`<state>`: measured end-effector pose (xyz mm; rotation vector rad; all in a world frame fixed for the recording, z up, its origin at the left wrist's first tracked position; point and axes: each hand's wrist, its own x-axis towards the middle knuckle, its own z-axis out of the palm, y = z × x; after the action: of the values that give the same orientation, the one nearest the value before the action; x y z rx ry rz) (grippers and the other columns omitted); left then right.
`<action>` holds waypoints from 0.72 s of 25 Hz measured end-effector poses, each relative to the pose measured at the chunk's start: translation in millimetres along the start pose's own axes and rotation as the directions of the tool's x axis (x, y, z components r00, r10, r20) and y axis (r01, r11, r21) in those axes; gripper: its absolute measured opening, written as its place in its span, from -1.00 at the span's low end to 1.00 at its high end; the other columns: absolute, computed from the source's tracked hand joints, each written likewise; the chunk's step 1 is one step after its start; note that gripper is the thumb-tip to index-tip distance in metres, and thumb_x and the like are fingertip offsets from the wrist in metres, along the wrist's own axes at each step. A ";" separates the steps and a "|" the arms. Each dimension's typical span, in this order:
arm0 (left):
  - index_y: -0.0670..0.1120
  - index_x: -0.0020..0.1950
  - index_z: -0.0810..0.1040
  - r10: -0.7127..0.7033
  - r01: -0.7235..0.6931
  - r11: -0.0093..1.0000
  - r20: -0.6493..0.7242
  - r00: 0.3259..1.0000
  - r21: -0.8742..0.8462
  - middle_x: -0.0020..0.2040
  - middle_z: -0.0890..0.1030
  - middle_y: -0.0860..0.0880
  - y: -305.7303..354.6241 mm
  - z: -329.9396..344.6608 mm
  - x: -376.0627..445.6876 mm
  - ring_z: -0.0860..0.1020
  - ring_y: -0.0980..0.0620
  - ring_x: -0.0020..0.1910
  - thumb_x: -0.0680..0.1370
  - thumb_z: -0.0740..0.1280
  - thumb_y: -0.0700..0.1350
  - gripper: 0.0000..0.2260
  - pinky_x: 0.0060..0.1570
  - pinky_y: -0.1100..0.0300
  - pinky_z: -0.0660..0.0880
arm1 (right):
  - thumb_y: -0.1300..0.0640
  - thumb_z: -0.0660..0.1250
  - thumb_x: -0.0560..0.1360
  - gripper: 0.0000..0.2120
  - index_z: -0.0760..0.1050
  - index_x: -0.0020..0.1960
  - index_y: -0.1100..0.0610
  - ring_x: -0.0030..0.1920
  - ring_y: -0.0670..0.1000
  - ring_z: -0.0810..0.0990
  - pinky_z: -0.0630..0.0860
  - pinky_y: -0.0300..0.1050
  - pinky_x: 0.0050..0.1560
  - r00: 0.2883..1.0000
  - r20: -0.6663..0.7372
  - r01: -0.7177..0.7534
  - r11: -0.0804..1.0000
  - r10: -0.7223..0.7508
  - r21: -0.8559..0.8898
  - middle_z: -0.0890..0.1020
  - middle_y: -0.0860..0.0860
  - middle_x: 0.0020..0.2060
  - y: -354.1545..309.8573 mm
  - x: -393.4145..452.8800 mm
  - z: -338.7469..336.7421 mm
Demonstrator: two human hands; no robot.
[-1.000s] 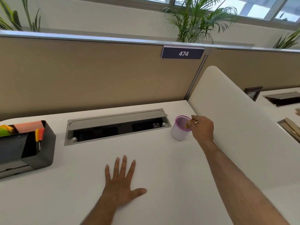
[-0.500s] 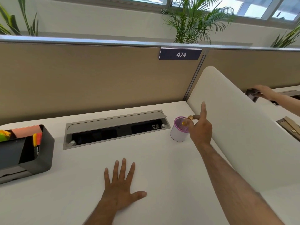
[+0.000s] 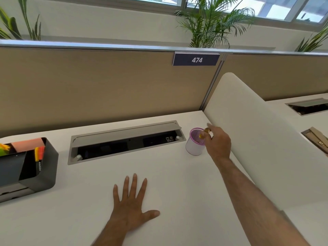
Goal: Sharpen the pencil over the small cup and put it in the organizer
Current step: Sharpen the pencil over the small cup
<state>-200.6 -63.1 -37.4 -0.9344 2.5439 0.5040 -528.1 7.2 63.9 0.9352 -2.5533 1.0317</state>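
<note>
Head view: left hand (image 3: 132, 206) flat, fingers spread, on the counter (image 3: 177, 183); right hand (image 3: 217, 143) pinches a small gold object (image 3: 204, 133) over the small cup (image 3: 195, 143).

Bright, even daylight comes from the row of windows (image 3: 230, 4) along the top edge, where the panes are washed out to near white, and it leaves only faint, soft shadows on the matte white desk top (image 3: 177, 183). The wide-angle lens bends the silver-capped tan fabric partition (image 3: 88, 82) into a curve and stretches things at the edges. The extended fingers (image 3: 210, 125) of the right hand (image 3: 219, 142) are smeared by motion blur, while the flat left hand (image 3: 130, 205) is sharp.
</note>
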 end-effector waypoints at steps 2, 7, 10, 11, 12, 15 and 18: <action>0.13 0.45 -0.52 -0.003 0.003 1.000 -0.014 1.000 0.003 0.45 -0.59 -0.06 0.0 0.0 0.1 -0.71 -0.03 0.26 0.21 -0.18 0.68 0.03 0.33 -0.31 -0.53 | 0.16 0.46 0.46 -0.35 0.30 0.49 0.09 -0.21 0.09 0.59 0.47 -0.09 -0.19 0.997 -0.046 -0.052 0.998 0.054 0.047 0.66 -0.06 -0.10 -2.1 -0.6 -0.4; 0.14 0.44 -0.53 -0.003 0.003 1.000 -0.054 0.999 -0.015 0.45 -0.59 -0.06 -0.5 3.1 0.3 -0.70 -0.05 0.29 0.21 -0.20 0.68 0.03 0.33 -0.30 -0.53 | 0.16 0.46 0.47 -0.58 0.53 0.31 0.15 -0.10 0.16 0.66 0.51 -0.05 -0.08 1.000 -0.008 -0.014 1.000 0.014 0.014 0.71 0.05 -0.02 4.5 -0.8 1.5; 0.14 0.45 -0.51 0.006 -0.011 0.999 -0.124 0.992 -0.042 0.47 -0.56 -0.03 -3.1 10.1 1.2 -0.66 -0.05 0.35 0.22 -0.19 0.69 0.03 0.33 -0.29 -0.54 | 0.17 0.47 0.47 -0.63 0.58 0.26 0.17 -0.17 0.12 0.64 0.54 -0.05 -0.05 0.993 -0.043 -0.107 0.985 0.114 0.138 0.73 0.04 -0.06 3.0 -1.5 1.6; 0.15 0.47 -0.48 0.011 -0.022 0.998 -0.160 0.987 -0.065 0.49 -0.53 -0.01 -3.3 11.8 1.8 -0.63 -0.03 0.38 0.23 -0.17 0.69 0.03 0.34 -0.28 -0.54 | 0.16 0.48 0.46 -0.72 0.64 0.15 0.18 -0.15 0.11 0.65 0.55 -0.06 -0.04 0.986 -0.065 -0.138 0.971 0.153 0.195 0.74 0.07 -0.07 3.4 -0.8 1.2; 0.16 0.50 -0.43 0.014 -0.034 0.994 -0.198 0.980 -0.100 0.52 -0.48 0.01 -2.8 12.1 2.2 -0.59 -0.01 0.42 0.24 -0.14 0.68 0.02 0.35 -0.25 -0.54 | 0.14 0.49 0.45 -0.78 0.67 0.06 0.19 -0.15 0.09 0.65 0.53 -0.09 -0.06 0.972 -0.083 -0.193 0.944 0.222 0.267 0.74 0.08 -0.10 3.5 0.9 -0.1; 0.15 0.58 -0.10 0.029 -0.124 0.955 -0.332 0.943 -0.269 0.62 -0.13 0.08 12.6 -4.7 10.8 -0.30 0.04 0.56 0.33 -0.01 0.62 -0.05 0.48 -0.14 -0.37 | 0.09 0.48 0.47 -0.84 0.68 -0.03 0.16 -0.29 0.03 0.56 0.51 -0.07 -0.26 0.831 0.050 -0.477 0.662 0.554 0.579 0.70 0.06 -0.23 -2.0 4.0 -5.0; 0.11 0.51 0.25 -0.004 -0.313 0.784 -0.510 0.860 -0.535 0.54 0.29 0.05 59.9 -50.7 36.9 0.14 0.05 0.54 0.41 0.20 0.45 -0.24 0.50 0.03 0.06 | 0.11 0.47 0.49 -0.91 0.64 -0.10 0.14 -0.53 -0.07 0.41 0.34 -0.24 -0.58 0.588 0.483 -0.692 0.094 0.649 0.716 0.61 0.05 -0.31 -15.1 -3.0 -11.4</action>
<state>-278.4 -63.0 0.9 -1.1758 2.9915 1.3595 -516.4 8.2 79.0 -0.3534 -2.3258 2.7910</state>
